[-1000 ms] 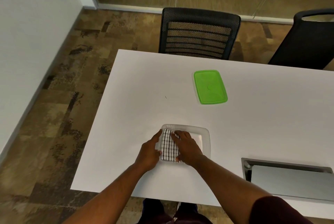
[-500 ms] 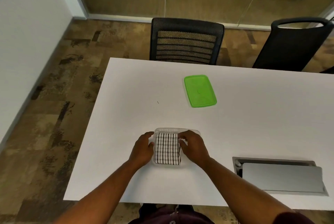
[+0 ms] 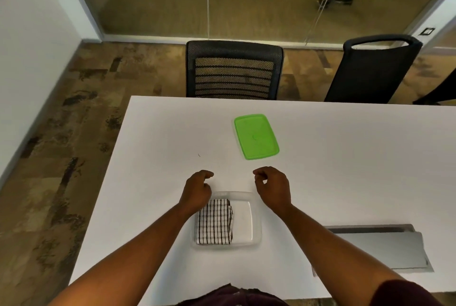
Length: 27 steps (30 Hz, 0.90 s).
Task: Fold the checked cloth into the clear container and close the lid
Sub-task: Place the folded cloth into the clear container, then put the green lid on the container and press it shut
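The folded checked cloth (image 3: 215,222) lies in the left half of the clear container (image 3: 246,219) on the white table (image 3: 345,157). The container's right half is bare. The green lid (image 3: 256,136) lies flat on the table, beyond the container and apart from it. My left hand (image 3: 197,188) hovers over the container's far left corner with fingers loosely curled and nothing in it. My right hand (image 3: 272,186) is past the container's far right corner, fingers also curled and empty, a short way short of the lid.
A grey cable hatch (image 3: 377,246) with its flap raised sits in the table at the right. Two black chairs, a mesh-backed chair (image 3: 234,71) and a solid-backed chair (image 3: 375,69), stand at the far edge. The table's left edge drops to patterned floor.
Both hands have let go of the cloth and the container and moved away from me toward the lid. The cloth stays folded in the container.
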{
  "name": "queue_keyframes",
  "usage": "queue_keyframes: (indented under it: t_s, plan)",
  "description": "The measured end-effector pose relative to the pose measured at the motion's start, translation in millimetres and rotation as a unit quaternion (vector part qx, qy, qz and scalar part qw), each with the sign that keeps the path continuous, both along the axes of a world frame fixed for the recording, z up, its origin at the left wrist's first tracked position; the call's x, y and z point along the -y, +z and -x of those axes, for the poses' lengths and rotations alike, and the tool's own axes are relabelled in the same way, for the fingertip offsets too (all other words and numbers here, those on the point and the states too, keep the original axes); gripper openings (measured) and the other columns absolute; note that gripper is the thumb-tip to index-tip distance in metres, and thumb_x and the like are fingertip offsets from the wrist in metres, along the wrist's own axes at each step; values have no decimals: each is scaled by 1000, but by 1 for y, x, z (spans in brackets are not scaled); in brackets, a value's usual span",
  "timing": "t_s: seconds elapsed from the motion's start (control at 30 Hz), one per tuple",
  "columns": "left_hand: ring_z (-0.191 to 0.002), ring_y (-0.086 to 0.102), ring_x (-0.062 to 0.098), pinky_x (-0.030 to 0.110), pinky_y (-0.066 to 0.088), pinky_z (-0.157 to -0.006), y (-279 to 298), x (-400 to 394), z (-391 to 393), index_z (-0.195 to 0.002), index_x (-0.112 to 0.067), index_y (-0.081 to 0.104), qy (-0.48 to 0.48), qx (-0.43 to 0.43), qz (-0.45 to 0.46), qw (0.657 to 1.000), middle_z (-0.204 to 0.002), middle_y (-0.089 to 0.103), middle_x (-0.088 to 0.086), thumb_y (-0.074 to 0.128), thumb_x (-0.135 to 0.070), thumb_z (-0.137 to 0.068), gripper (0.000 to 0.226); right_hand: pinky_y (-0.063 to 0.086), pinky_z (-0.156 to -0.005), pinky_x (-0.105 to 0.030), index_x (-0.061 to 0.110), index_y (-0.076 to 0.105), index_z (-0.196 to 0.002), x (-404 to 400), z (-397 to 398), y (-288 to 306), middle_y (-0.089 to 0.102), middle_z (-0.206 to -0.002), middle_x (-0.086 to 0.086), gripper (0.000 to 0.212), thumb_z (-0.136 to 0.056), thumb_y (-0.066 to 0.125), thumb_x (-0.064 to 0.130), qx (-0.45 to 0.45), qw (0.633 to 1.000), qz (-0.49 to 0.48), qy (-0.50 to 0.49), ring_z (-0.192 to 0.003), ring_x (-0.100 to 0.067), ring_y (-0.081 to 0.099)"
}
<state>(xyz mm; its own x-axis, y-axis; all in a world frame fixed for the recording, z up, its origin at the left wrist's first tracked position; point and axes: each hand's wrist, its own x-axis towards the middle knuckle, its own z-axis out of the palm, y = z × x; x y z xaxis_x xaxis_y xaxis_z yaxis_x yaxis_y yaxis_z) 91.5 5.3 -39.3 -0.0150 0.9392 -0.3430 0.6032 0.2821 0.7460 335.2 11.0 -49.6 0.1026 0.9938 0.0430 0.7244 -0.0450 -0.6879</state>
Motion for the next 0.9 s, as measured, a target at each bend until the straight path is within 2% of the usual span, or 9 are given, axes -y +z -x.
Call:
queue_keyframes:
  t_s: [0.17, 0.27, 0.4, 0.47, 0.53, 0.67, 0.77, 0.83, 0.9]
  plan:
    - [-122, 61, 22, 15, 38, -97, -1, -44, -27, -125, -5, 64, 8, 10, 13, 1000, -130, 66, 10, 48, 4, -95, 35, 54, -79, -28, 18, 76, -99, -35, -17, -8, 76, -95, 5, 16, -86, 68, 12, -6, 999, 36, -29, -78, -7, 66]
    - [-120, 61, 24, 16, 38, -93, -5, -73, -44, -123, -5, 65, 15, 20, 40, 999, -128, 67, 10, 47, 0, -95, 33, 55, -84, -31, 16, 75, -102, -61, -28, -20, 75, -98, 1, 16, -86, 71, 16, -17, 995, 80, -62, -80, -12, 65]
    - [-118, 62, 26, 20, 41, -92, -14, -108, -66, -119, -5, 68, 33, 30, 71, 996, -127, 68, 10, 52, -8, -96, 28, 49, -89, -26, 12, 74, -105, -95, -44, -36, 74, -107, -7, 20, -85, 74, 15, -36, 988, 116, -98, -92, -21, 72]
    - [-119, 61, 26, 18, 39, -89, -20, -125, -76, -119, -5, 67, 37, 34, 89, 995, -128, 68, 10, 54, -11, -96, 27, 43, -85, -23, 9, 73, -108, -111, -51, -43, 72, -109, -11, 24, -85, 76, 15, -28, 986, 124, -103, -96, -25, 72]
    - [-123, 59, 26, 21, 40, -93, -25, -141, -85, -121, -6, 67, 46, 40, 106, 993, -131, 66, 9, 53, -13, -96, 30, 39, -84, -23, 8, 71, -112, -126, -59, -51, 68, -114, -13, 28, -86, 76, 17, -13, 984, 142, -108, -100, -26, 69]
    - [-126, 56, 27, 27, 42, -99, -36, -177, -99, -123, -7, 66, 83, 52, 133, 986, -133, 64, 9, 53, -15, -95, 32, 47, -90, -31, 10, 66, -121, -158, -74, -65, 61, -123, -14, 37, -87, 73, 21, 7, 980, 164, -115, -106, -29, 66]
    - [-119, 61, 35, 37, 47, -98, -54, -205, -104, -111, -2, 67, 95, 59, 158, 981, -123, 68, 19, 58, -19, -88, 30, 46, -93, -32, 9, 63, -126, -182, -85, -74, 58, -125, -14, 43, -85, 73, 20, 16, 976, 171, -132, -113, -29, 61]
    - [-110, 65, 40, 44, 52, -94, -71, -219, -104, -102, -7, 65, 107, 69, 181, 975, -113, 70, 24, 57, -28, -74, 36, 47, -88, -31, 8, 64, -122, -194, -90, -82, 61, -122, -14, 43, -83, 73, 22, 17, 973, 181, -142, -107, -28, 61]
    - [-110, 67, 39, 47, 54, -97, -105, -231, -103, -119, -12, 63, 119, 88, 202, 968, -114, 71, 20, 55, -35, -65, 59, 43, -79, -29, 7, 65, -117, -203, -93, -92, 64, -115, -16, 39, -82, 71, 26, 19, 968, 209, -141, -97, -26, 61]
